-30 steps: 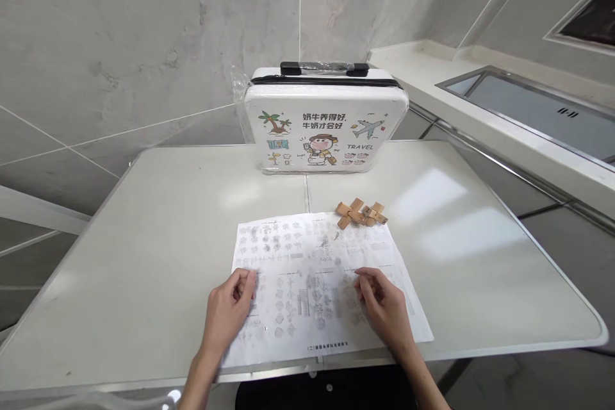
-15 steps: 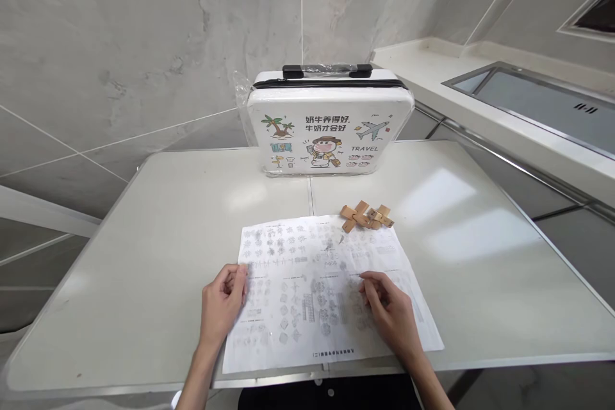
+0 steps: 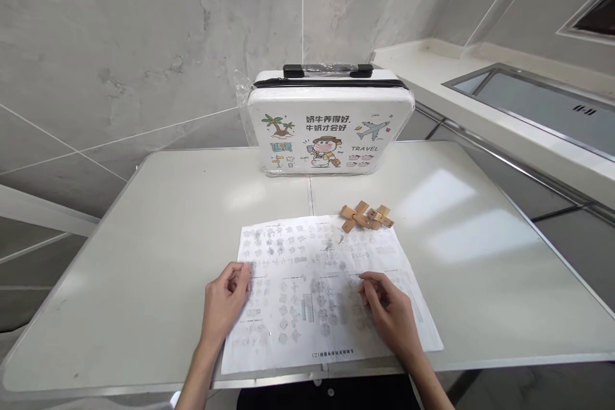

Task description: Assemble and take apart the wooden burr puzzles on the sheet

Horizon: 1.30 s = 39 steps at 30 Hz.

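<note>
A white printed sheet covered with small diagrams lies flat on the white table in front of me. My left hand is at the sheet's left edge, its curled fingers and thumb pinching the paper. My right hand rests on the right half of the sheet with its fingers loosely bent and the fingertips touching the paper; it holds nothing. A small wooden interlocking puzzle lies just past the sheet's far right corner, out of reach of both hands.
A white mini suitcase with cartoon travel prints and a black handle stands upright at the table's far edge against the grey marble wall. A white counter with a recessed sink runs along the right.
My left hand has slid a little leftward, from on the sheet to its left edge. My right hand has hardly moved. The view has shifted slightly.
</note>
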Each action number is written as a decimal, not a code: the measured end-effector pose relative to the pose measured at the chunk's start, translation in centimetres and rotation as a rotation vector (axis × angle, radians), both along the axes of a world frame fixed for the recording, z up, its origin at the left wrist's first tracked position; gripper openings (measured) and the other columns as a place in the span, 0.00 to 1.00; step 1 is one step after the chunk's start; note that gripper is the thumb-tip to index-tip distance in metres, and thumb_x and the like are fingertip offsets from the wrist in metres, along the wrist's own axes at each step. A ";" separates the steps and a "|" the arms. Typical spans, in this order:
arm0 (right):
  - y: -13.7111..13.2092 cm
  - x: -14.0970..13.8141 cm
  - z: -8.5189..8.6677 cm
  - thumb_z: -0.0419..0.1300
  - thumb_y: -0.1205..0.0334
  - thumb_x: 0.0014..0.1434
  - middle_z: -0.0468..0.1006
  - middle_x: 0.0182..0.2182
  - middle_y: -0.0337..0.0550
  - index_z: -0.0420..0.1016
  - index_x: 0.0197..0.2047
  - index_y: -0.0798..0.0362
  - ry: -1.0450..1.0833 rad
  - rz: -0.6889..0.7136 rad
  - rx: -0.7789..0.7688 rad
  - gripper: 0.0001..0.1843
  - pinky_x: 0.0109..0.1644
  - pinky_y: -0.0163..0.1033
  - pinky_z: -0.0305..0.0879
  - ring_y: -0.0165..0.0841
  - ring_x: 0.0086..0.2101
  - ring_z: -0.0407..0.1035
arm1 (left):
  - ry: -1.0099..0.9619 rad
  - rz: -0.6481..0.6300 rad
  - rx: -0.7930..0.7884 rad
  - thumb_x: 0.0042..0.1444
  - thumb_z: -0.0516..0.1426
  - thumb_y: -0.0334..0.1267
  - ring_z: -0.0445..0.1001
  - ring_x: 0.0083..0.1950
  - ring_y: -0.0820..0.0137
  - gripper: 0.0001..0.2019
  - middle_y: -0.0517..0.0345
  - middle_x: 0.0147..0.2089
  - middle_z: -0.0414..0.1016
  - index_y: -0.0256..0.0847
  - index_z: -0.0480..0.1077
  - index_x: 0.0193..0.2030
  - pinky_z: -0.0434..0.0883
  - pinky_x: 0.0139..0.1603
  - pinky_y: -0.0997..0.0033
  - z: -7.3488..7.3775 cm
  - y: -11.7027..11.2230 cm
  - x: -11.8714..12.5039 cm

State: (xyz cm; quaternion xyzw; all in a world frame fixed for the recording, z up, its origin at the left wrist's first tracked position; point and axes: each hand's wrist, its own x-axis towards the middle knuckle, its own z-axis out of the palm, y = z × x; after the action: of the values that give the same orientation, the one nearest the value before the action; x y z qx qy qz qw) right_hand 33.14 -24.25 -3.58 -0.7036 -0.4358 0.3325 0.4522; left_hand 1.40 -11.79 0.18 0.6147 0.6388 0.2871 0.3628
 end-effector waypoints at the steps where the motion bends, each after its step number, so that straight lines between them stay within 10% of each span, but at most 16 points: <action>1: 0.0 0.0 0.1 0.58 0.39 0.71 0.82 0.30 0.46 0.81 0.46 0.50 -0.001 0.000 0.002 0.23 0.27 0.39 0.71 0.38 0.26 0.73 | 0.000 -0.002 0.003 0.67 0.57 0.59 0.63 0.23 0.73 0.22 0.64 0.22 0.67 0.44 0.71 0.31 0.64 0.26 0.74 0.0 0.0 0.0; 39: 0.0 0.2 0.8 0.57 0.43 0.73 0.82 0.33 0.46 0.78 0.49 0.50 0.097 0.003 -0.032 0.20 0.33 0.40 0.72 0.38 0.30 0.75 | 0.033 -0.015 0.001 0.68 0.56 0.60 0.62 0.24 0.73 0.23 0.65 0.23 0.67 0.43 0.70 0.31 0.63 0.27 0.74 -0.3 0.1 0.0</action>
State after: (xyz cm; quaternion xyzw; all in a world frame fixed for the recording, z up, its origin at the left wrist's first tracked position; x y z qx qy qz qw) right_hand 33.34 -24.25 -2.79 -0.6931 -0.4091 0.3739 0.4609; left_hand 1.43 -11.66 -0.09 0.6244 0.6398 0.2746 0.3542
